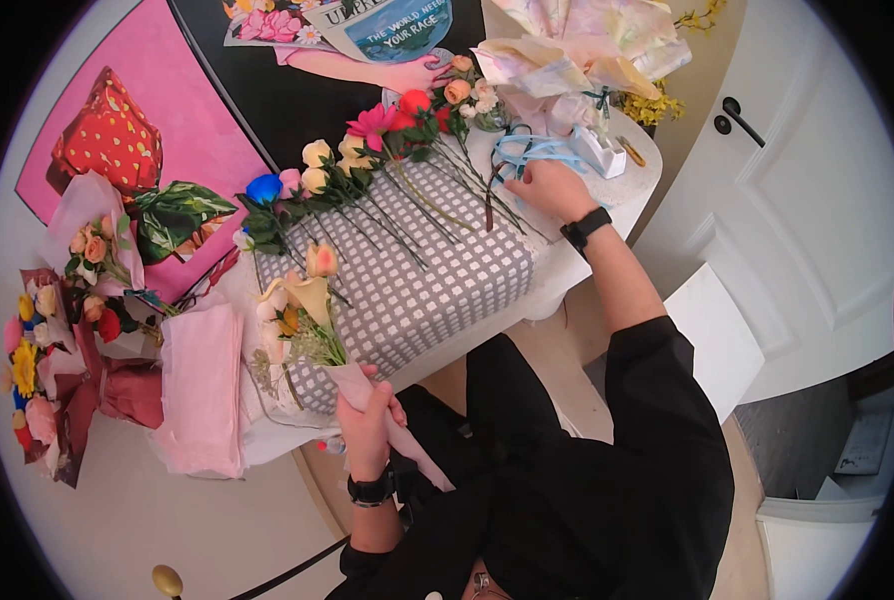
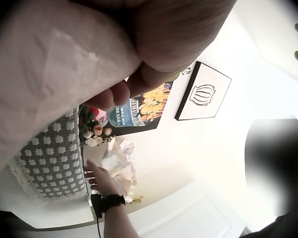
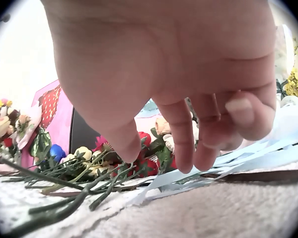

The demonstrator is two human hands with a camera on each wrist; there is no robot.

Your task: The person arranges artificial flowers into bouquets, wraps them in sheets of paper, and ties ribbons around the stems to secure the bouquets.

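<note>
- In the lower middle of the head view, we see the left hand (image 1: 369, 425) with its fingers curled round the pink wrapping paper (image 1: 415, 452) at the stems of a small bouquet (image 1: 302, 325).
- The bouquet rises left of the frame's middle, with a cream calla lily (image 1: 312, 298) and a peach tulip (image 1: 322, 260) showing at its head.
- The right hand (image 1: 550, 190) is right of centre towards the top, over the pale blue ribbon (image 1: 522, 152). In the right wrist view we find its fingers hanging loosely, thumb apart, and nothing plainly pinched; we cannot tell whether the fingertips touch the ribbon.
- As we judge it, the gathering is done and the paper is round the stems.
- The tying looks left to do: we see no ribbon on the visible part of the wrap, and the blue loops lie loose at the upper right, beside a white dispenser (image 1: 601, 155).
- Loose single stems, among them a blue rose (image 1: 265, 188) and a magenta flower (image 1: 372, 124), lie in a row on the grey checked cloth (image 1: 437, 290); we cannot tell if any are meant for this bouquet.
- At the left edge we see a bouquet in dark red wrapping (image 1: 132, 392), and near it a stack of pink sheets (image 1: 202, 390).
</note>
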